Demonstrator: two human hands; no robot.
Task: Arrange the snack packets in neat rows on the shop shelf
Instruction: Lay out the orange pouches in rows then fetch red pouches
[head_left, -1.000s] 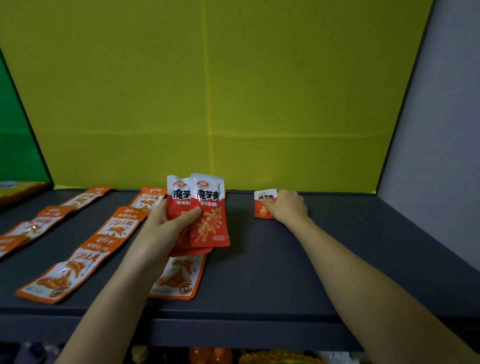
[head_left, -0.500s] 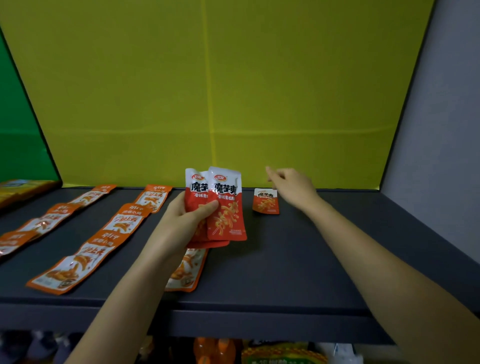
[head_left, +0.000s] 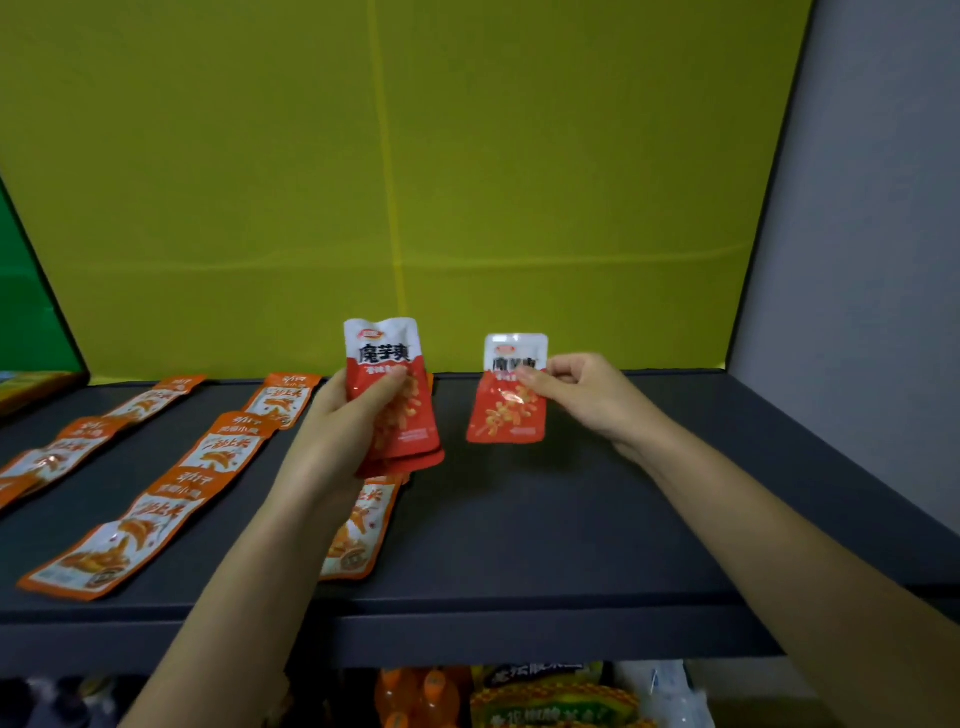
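My left hand (head_left: 337, 431) grips a small stack of red-and-white snack packets (head_left: 395, 395), held upright above the dark grey shelf (head_left: 571, 519). To its right, my right hand (head_left: 587, 395) pinches a single red-and-white packet (head_left: 509, 410) by its upper right edge and holds it upright over the back of the shelf. Orange packets lie flat in rows on the left: one row (head_left: 171, 499) runs from the front edge to the back, another (head_left: 83, 441) lies further left. One more orange packet (head_left: 358, 530) lies under my left wrist, partly hidden.
A yellow panel (head_left: 467, 182) closes the back of the shelf and a grey wall (head_left: 872, 260) its right side. A green panel (head_left: 26, 312) stands at the far left. Below the shelf's front edge, bottles and bags (head_left: 519, 696) fill a lower level.
My right hand left the packet lying at the back of the shelf, came to the stack and now pinches a single red packet. The stack in my left hand shows one front packet instead of two.
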